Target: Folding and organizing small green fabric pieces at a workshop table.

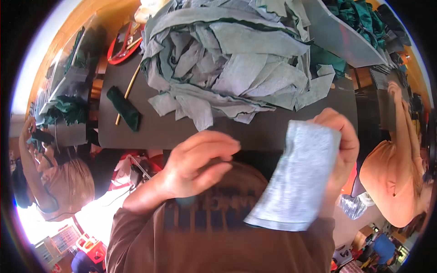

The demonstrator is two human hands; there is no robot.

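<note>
My right hand [343, 136] grips the upper edge of a light grey fabric strip [300, 177], its fingers partly hidden behind it. The strip hangs in front of my torso and widens toward its lower end. To the left of it, my left hand [198, 161] is raised with nothing in it, thumb and fingers apart. Beyond both hands, a big loose heap of similar grey fabric pieces [259, 73], some showing dark green edges, lies on the dark table [255, 136]. A small dark green fabric piece [124, 109] rests at the heap's left.
A thin yellowish stick [128, 93] and a red-rimmed tray [122, 57] are at the table's left. A grey bin [343, 38] with green fabric stands at the far right. One person [68, 182] works at left, another [389, 177] at right.
</note>
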